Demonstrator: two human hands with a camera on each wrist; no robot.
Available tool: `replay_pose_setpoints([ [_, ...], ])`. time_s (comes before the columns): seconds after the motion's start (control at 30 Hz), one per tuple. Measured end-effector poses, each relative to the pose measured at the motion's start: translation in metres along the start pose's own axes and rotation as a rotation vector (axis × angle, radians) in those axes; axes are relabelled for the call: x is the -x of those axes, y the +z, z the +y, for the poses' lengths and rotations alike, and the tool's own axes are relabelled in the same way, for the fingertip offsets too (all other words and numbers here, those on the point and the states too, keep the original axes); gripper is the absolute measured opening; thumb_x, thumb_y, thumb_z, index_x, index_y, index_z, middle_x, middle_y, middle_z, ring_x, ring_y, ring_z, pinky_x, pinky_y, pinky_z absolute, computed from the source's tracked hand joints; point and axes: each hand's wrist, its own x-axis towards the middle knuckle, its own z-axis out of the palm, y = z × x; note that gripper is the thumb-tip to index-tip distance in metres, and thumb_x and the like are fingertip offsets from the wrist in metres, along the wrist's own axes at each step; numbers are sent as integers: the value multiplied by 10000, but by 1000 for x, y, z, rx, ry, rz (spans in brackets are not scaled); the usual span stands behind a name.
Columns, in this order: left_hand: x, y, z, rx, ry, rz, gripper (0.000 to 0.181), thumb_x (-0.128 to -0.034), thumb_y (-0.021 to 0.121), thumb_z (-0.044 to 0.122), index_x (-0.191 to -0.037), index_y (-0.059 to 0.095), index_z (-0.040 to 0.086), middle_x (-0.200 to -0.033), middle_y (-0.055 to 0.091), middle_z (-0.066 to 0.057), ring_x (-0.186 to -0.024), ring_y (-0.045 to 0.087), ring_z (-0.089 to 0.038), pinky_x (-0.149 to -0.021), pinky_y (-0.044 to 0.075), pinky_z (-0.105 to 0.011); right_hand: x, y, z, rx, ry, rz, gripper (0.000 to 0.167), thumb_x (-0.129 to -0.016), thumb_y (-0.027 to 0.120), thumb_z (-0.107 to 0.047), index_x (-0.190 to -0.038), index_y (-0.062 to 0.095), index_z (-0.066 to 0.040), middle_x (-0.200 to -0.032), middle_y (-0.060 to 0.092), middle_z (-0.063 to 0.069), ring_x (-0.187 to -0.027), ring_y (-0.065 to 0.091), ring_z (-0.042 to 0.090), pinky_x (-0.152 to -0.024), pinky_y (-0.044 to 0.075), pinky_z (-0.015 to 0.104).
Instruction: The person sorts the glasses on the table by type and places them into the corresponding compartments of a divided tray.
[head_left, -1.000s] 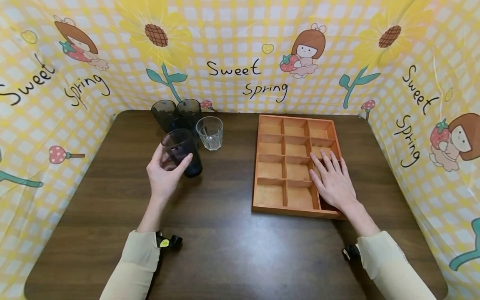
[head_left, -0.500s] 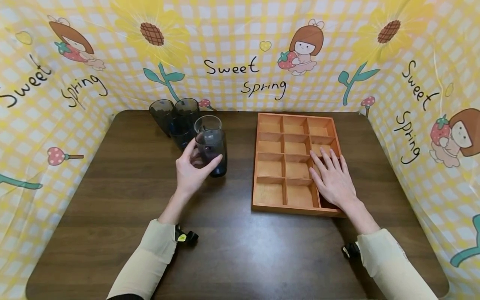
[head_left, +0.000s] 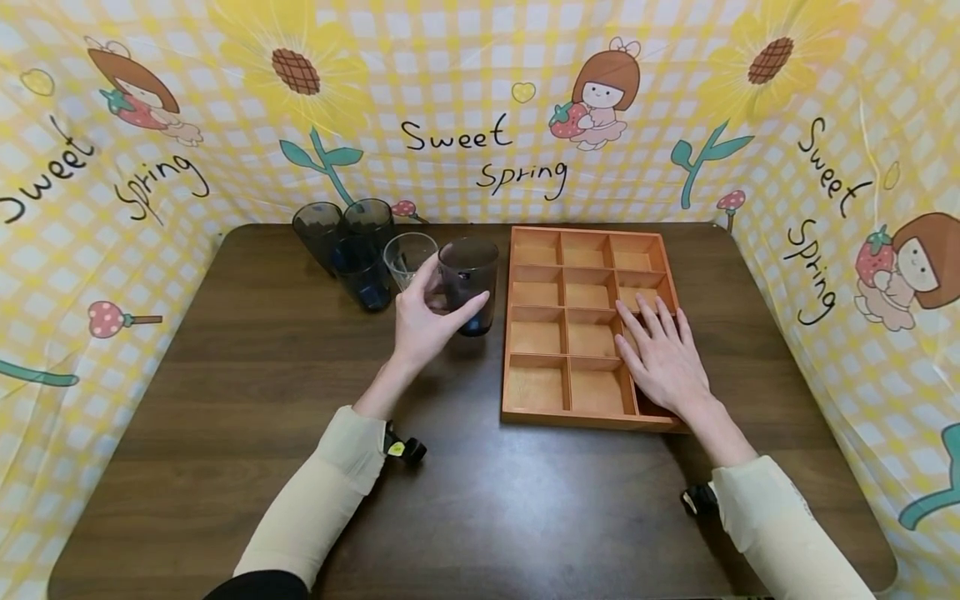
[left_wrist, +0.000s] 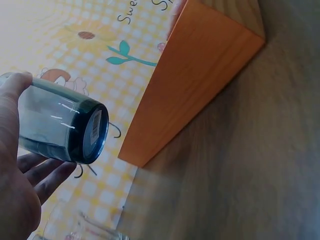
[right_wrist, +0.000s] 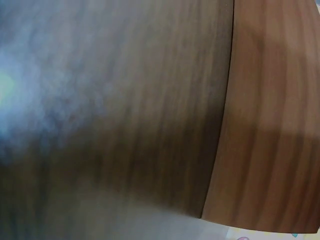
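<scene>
My left hand (head_left: 423, 327) grips a dark tinted drinking glass (head_left: 474, 279) around its side, thumb on the near right and fingers behind. In the left wrist view the glass (left_wrist: 60, 122) is lifted, and a barcode sticker shows on its base. To its right stands an orange-brown wooden compartment box (head_left: 585, 421). Spread flat, my right hand (head_left: 666, 358) rests on the right part of that box, fingers straight. Just behind the left hand is a clear glass (head_left: 405, 250), partly covered by the fingers. The right wrist view shows only the box side (right_wrist: 265, 125) and tabletop.
Three more dark glasses, among them a front one (head_left: 362, 275), stand close together at the table's back left. A yellow checked cloth (head_left: 450, 75) rises behind and beside the brown wooden table (head_left: 225, 400).
My left hand has carried the dark glass rightward, past the clear glass and close to the box's left side. The right hand has stayed on the box.
</scene>
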Motion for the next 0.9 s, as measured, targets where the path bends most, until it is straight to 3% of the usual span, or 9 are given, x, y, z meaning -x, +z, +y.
replay_pose_setpoints([
  [0.27,-25,30,1,18,-37,-11,738,-869,952,261,-1524,618,189,-1145,823,-172,-992,809,-281,-736,594,-164,2,0,2,-3,14,-1,623,-1194,357,-461,-1759,281,-208,-1836,210,196,-1706,123,486,-1362,33,693],
  [0.47,-45,50,-1,-25,-8,-20,712,-878,943,330,-1497,629,166,-1072,846,-141,-880,801,-267,-677,554,-184,2,1,2,-3,15,4,624,-1195,356,-459,-1762,270,-214,-1838,205,195,-1708,122,480,-1364,33,688],
  [0.6,-56,60,-3,-53,-21,-29,728,-884,934,377,-1512,618,188,-1085,851,-135,-856,804,-263,-641,537,-230,0,1,1,-6,10,-6,625,-1195,352,-462,-1763,268,-215,-1838,201,197,-1709,119,482,-1364,30,689],
  [0.77,-69,69,-5,-67,-43,-44,781,-892,928,390,-1561,580,190,-1151,842,-154,-1047,812,-275,-834,607,-388,-1,1,0,2,8,-10,625,-1195,351,-461,-1763,271,-214,-1837,205,197,-1710,119,478,-1366,30,687],
  [0.9,-78,76,-6,-91,-64,-49,795,-885,930,422,-1571,577,229,-1208,835,-141,-1110,808,-262,-976,615,-482,-1,2,0,5,6,-6,624,-1194,356,-455,-1763,271,-213,-1839,208,191,-1713,118,465,-1368,28,680],
])
